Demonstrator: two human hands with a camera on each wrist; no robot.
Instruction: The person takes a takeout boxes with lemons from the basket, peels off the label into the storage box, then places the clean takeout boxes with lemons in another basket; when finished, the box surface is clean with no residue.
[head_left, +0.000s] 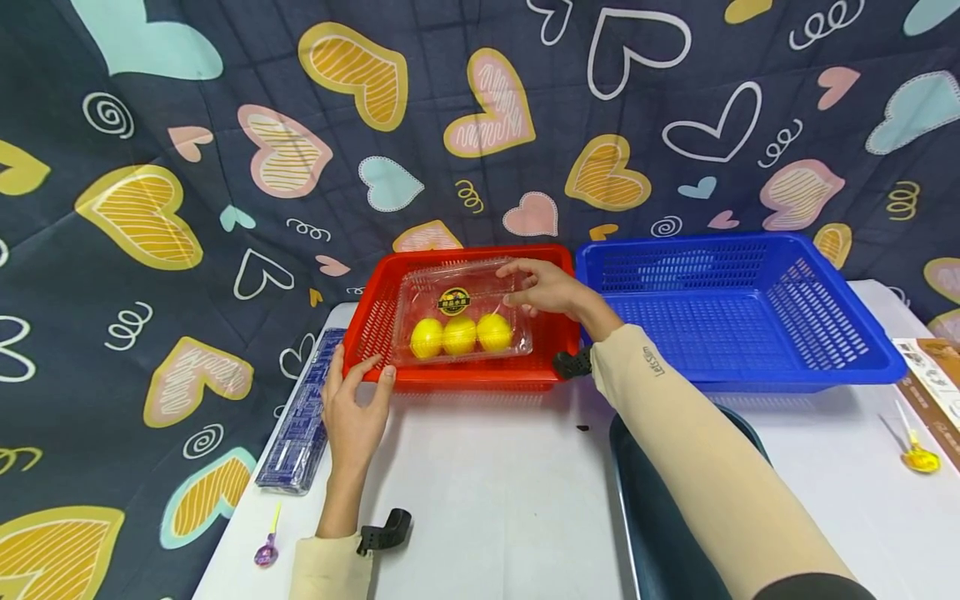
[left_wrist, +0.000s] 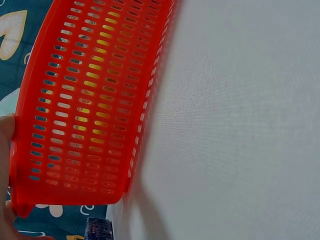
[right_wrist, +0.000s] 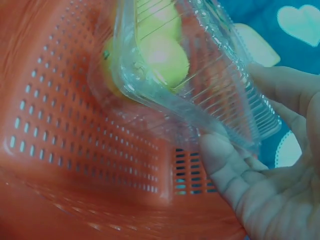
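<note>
A clear plastic fruit box [head_left: 480, 283] with a black-and-gold label leans tilted inside the red basket [head_left: 472, 385]. Three round yellow fruits [head_left: 460, 335] lie along its lower side. My right hand [head_left: 551, 290] holds the box by its right end; in the right wrist view the thumb [right_wrist: 217, 155] presses the near side while the fingers reach round the ridged edge. At the basket's front left corner, my left hand [head_left: 356, 412] grips the rim with thumb and fingers spread about it. Through the slots of the red wall [left_wrist: 95, 100], yellow shows in the left wrist view.
Right of the red basket stands a blue basket [head_left: 750, 385]. A dark green tray [head_left: 660, 508] lies under my right forearm. Flat blue packages [head_left: 300, 417] and a purple lollipop [head_left: 266, 554] are at left; a yellow lollipop [head_left: 919, 457] and a brown box [head_left: 930, 408] at right.
</note>
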